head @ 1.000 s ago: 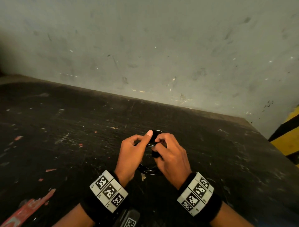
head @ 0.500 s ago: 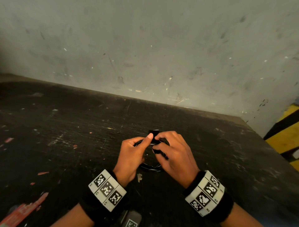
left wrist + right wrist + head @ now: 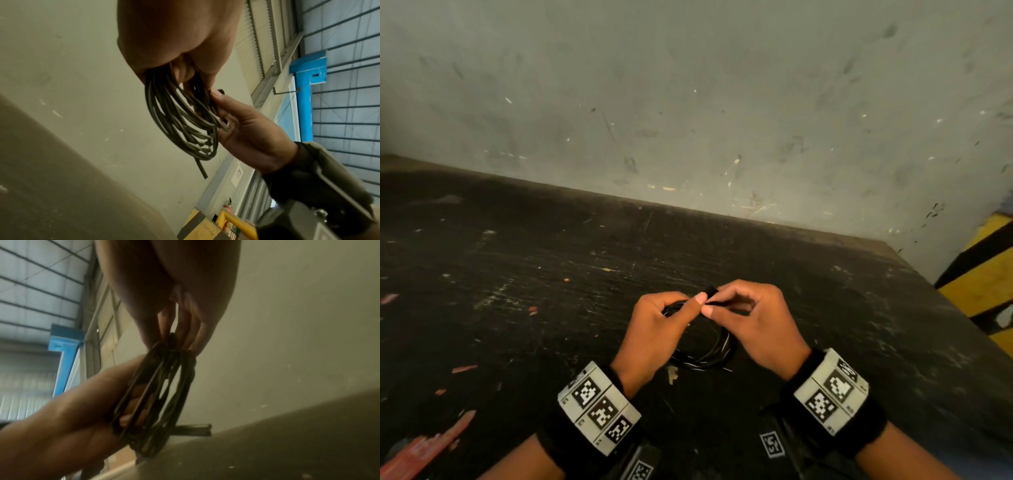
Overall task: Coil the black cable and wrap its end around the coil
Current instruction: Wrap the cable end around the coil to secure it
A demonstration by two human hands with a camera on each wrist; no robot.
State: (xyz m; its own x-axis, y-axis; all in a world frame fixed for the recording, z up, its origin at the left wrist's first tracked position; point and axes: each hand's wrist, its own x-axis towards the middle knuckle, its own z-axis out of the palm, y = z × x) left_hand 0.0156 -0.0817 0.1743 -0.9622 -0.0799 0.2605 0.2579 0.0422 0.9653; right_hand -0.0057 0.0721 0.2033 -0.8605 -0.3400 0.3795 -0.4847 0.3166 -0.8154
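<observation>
A black cable coil [image 3: 709, 353] of several loops hangs between both hands above the dark table [image 3: 517, 274]. My left hand [image 3: 657, 329] grips the coil's top left, thumb pressed against the loops. My right hand [image 3: 753, 322] pinches the top right, where the cable's end [image 3: 711, 291] sticks up by the thumbs. In the left wrist view the coil [image 3: 180, 120] dangles from the left fingers, a loose tail [image 3: 200, 167] pointing down, with the right hand [image 3: 246, 129] beside it. The right wrist view shows the coil [image 3: 156, 395] edge-on, pinched by the right fingers [image 3: 185, 331].
A scuffed grey wall [image 3: 688, 102] stands behind the table's far edge. A yellow and black striped barrier [image 3: 983, 274] lies at the right. Red paint flakes [image 3: 417, 452] mark the table's near left.
Both hands have drawn slightly apart and nearer, exposing more of the coil's lower loops. The cable end stays pinched at the top between the thumbs.
</observation>
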